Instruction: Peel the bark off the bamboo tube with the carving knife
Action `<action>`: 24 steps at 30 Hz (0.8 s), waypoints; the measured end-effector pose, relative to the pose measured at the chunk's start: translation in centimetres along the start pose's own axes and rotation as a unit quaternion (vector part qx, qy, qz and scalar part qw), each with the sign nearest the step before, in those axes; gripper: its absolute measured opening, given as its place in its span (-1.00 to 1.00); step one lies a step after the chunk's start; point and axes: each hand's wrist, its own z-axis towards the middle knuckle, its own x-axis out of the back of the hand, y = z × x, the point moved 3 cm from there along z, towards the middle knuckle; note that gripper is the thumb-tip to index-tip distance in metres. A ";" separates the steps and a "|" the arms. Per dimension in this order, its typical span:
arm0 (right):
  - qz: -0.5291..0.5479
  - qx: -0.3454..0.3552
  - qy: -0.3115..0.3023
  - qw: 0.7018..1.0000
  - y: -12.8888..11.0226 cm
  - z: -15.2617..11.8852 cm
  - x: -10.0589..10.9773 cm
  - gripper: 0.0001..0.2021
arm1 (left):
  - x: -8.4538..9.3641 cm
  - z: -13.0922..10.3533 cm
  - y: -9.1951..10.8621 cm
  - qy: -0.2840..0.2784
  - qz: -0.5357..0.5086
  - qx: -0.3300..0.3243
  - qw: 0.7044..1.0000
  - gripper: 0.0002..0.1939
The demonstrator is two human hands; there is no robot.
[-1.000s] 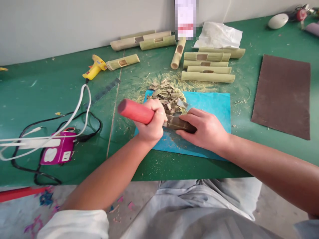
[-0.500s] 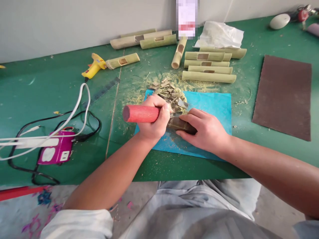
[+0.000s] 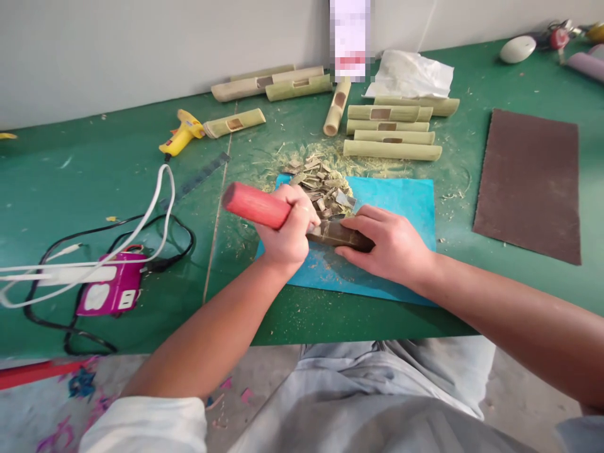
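My left hand is wrapped round the thick red wooden handle of a tool. Its working end, hidden by my fingers, is at the left part of a dark brown bamboo tube. My right hand grips the tube's right end, thumb below and fingers over the top. Under both lies a blue sheet on the green table. Just beyond my hands is a heap of bamboo chips with pale shavings around it.
Several light bamboo tubes with cut windows lie at the back. A yellow glue gun, white cable and purple power socket are on the left. At right lies a brown mat; a crumpled white bag sits behind the tubes.
My left hand has shifted a little left along the tube, and the red handle's butt end has tilted up and away. My right hand keeps its hold on the tube.
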 end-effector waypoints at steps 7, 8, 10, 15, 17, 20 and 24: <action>-0.035 0.024 0.018 0.999 -0.3 -0.3 -0.3 -0.76 | -0.2 0.3 -0.1 -0.007 0.058 -0.006 0.998 -0.71; -0.038 0.028 0.021 0.999 -0.3 -0.3 -0.3 -0.77 | -0.1 0.2 -0.1 -0.013 0.066 -0.009 0.998 -0.71; -0.042 0.031 0.026 0.998 -0.3 -0.3 -0.3 -0.79 | 0.0 0.0 -0.2 -0.016 0.073 -0.008 0.997 -0.70; -0.042 0.033 0.027 0.998 -0.4 -0.3 -0.2 -0.80 | 0.3 0.0 -0.2 -0.035 0.096 -0.009 0.995 -0.68; -0.038 0.034 0.024 0.998 -0.5 -0.3 -0.2 -0.79 | 0.2 0.1 -0.1 -0.056 0.109 -0.007 0.992 -0.66; -0.031 0.028 0.016 0.999 -0.6 -0.3 -0.3 -0.80 | -0.1 0.1 0.0 -0.070 0.096 0.003 0.993 -0.64; -0.033 0.014 0.013 0.999 -0.4 -0.3 -0.3 -0.79 | -0.3 0.0 -0.2 -0.007 0.027 0.051 0.998 -0.67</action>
